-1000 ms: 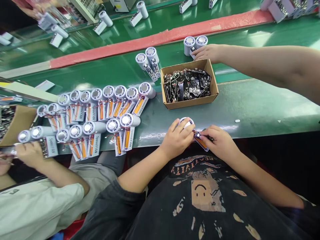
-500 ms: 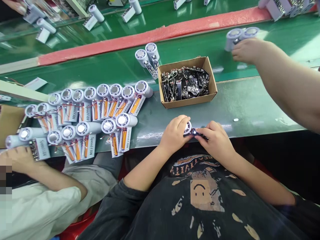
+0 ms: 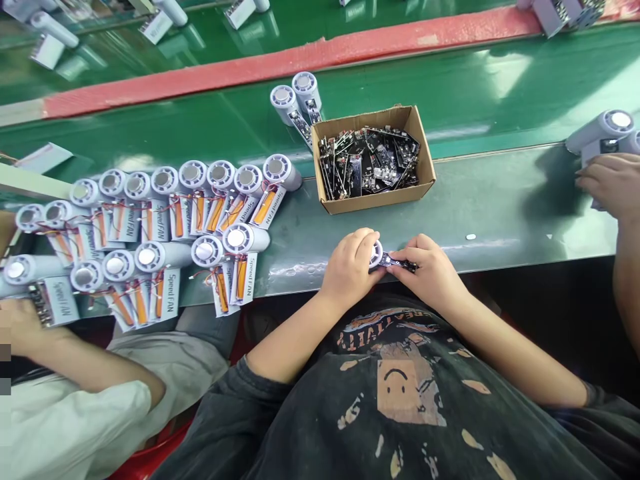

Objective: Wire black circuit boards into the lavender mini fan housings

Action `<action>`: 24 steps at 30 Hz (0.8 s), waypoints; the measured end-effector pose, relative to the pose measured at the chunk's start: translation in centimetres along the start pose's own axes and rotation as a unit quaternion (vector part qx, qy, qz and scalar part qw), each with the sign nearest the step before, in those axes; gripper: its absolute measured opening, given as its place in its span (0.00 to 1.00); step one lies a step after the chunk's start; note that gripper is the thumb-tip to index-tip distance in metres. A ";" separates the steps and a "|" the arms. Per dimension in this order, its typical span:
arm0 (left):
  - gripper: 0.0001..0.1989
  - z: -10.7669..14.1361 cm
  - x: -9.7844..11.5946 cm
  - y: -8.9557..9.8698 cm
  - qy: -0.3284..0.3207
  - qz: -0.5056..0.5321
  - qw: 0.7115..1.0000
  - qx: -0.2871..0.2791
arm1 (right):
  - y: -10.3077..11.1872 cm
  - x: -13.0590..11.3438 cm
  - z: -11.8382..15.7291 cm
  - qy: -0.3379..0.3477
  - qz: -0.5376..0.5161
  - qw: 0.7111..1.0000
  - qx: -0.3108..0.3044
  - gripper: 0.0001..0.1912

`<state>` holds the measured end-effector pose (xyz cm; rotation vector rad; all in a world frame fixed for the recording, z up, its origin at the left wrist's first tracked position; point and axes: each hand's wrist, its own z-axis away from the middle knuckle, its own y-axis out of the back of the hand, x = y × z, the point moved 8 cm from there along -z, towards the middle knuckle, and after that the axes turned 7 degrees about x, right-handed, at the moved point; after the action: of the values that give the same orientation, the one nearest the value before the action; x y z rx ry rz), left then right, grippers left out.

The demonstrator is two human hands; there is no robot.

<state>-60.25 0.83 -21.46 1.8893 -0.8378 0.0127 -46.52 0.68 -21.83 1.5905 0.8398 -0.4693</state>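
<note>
At the bench's near edge, my left hand (image 3: 351,267) is closed round a pale lilac handheld fan (image 3: 375,255), its round ringed end showing past the fingers. My right hand (image 3: 429,272) pinches a small dark circuit board (image 3: 400,262) against the fan's handle side. Fingers cover most of the board and the fan, so how far the board is seated cannot be seen. Beyond my hands stands an open cardboard box (image 3: 374,205) of loose circuit boards (image 3: 383,163). Two fans with boards in their handles (image 3: 295,100) lie behind the box's left corner.
Rows of fans with orange batteries and thin wires (image 3: 193,177) cover the bench on the left. A co-worker's hand (image 3: 23,327) is at far left; another's hand (image 3: 613,187) holds fans at far right. A small white piece (image 3: 471,237) lies right of my hands. A red strip (image 3: 280,60) runs behind.
The co-worker's arm at right has drawn back from the green belt, bringing fans to the grey bench at far right. My hands stay nearly in place on the fan and board.
</note>
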 end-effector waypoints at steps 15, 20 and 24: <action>0.28 -0.5 0.3 0.2 0.028 -0.010 0.996 -0.086 | -0.5 0.4 0.0 -0.036 0.093 0.995 0.010 0.08; 0.12 -2.0 1.3 1.2 -0.022 -0.039 0.987 -0.153 | -0.5 0.8 -0.2 -0.061 0.068 0.996 -0.008 0.26; 0.07 -2.5 1.3 0.7 -0.026 -0.009 0.983 -0.181 | 0.8 2.1 1.4 -0.037 0.070 0.996 -0.031 0.33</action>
<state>-58.76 2.00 -19.24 1.5600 -0.7980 -0.1904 -44.39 -0.16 -23.06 1.5538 0.6766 -0.3955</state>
